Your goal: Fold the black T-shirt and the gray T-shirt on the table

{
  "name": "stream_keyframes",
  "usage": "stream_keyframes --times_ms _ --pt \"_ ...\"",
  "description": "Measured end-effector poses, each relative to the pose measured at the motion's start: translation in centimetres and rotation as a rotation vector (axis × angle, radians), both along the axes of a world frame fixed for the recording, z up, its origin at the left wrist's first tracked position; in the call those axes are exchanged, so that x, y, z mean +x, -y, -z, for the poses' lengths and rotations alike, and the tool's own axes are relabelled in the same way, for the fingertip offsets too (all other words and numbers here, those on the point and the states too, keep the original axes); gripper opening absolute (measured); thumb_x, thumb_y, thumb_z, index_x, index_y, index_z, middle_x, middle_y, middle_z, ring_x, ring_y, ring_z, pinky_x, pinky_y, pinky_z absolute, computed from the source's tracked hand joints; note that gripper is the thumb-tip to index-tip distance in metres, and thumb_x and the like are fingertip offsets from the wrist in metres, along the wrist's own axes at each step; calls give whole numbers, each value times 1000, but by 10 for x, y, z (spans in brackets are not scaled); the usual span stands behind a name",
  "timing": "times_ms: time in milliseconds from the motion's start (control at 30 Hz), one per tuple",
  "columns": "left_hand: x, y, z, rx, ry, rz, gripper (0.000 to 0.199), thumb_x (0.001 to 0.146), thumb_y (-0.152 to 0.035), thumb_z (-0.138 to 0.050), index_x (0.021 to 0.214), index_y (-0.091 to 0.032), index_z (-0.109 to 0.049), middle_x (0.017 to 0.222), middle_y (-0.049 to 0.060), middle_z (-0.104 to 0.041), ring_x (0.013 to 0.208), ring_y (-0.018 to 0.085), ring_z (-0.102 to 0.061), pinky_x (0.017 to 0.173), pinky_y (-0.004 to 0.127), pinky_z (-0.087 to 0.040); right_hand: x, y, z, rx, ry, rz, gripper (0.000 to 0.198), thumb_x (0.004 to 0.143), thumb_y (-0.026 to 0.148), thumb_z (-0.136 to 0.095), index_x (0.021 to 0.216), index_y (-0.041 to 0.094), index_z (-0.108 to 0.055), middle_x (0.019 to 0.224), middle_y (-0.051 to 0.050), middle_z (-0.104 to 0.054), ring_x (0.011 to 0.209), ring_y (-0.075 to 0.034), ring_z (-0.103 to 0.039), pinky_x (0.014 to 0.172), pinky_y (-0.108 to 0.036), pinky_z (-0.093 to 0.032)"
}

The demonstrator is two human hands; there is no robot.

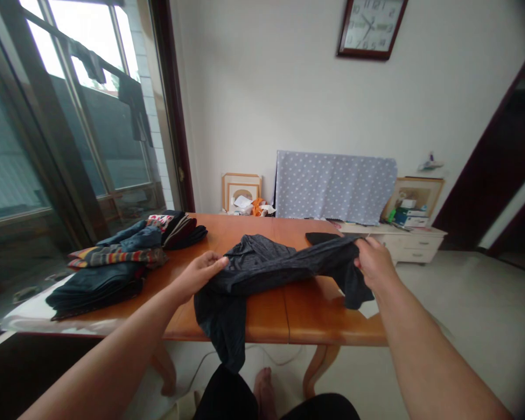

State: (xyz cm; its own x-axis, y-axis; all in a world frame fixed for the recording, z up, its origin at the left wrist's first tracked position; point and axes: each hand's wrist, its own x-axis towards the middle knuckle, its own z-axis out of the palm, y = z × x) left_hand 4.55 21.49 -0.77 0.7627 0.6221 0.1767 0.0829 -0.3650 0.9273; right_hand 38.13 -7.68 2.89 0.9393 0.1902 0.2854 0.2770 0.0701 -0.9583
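Observation:
A rumpled dark grey garment (pixel 271 269) stretches between my two hands over the wooden table (pixel 266 318); its exact kind is not clear from the folds. My left hand (pixel 203 273) pinches its left part, thumb on top. At the other end, my right hand (pixel 374 262) is closed on the cloth and holds it slightly raised. One part of the garment hangs over the table's front edge near my legs, and another droops below my right hand. Behind the raised cloth a black item (pixel 321 238) lies on the table, partly covered.
Folded clothes (pixel 109 283) are stacked on the table's left side, with more folded dark clothes (pixel 186 230) behind them. A low white cabinet (pixel 415 248) stands beyond the table at right. A dotted grey cloth (pixel 332 186) drapes over something by the wall.

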Motion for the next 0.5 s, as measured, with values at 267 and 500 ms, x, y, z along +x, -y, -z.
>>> stream_keyframes --times_ms 267,500 --pt "-35 11 26 594 -553 126 61 63 -44 -78 121 -27 -68 116 9 -70 105 31 -65 87 37 -49 5 29 64 -750 177 -519 54 64 26 -73 117 19 -68 114 -9 -72 90 -21 -67 67 -24 -50" --pt "-33 -13 25 474 -452 -188 17 76 -35 -57 72 -22 -67 75 4 -69 74 22 -65 64 28 -45 1 27 80 -832 160 -565 7 65 22 -71 72 20 -69 69 0 -70 66 -16 -62 58 -22 -43"
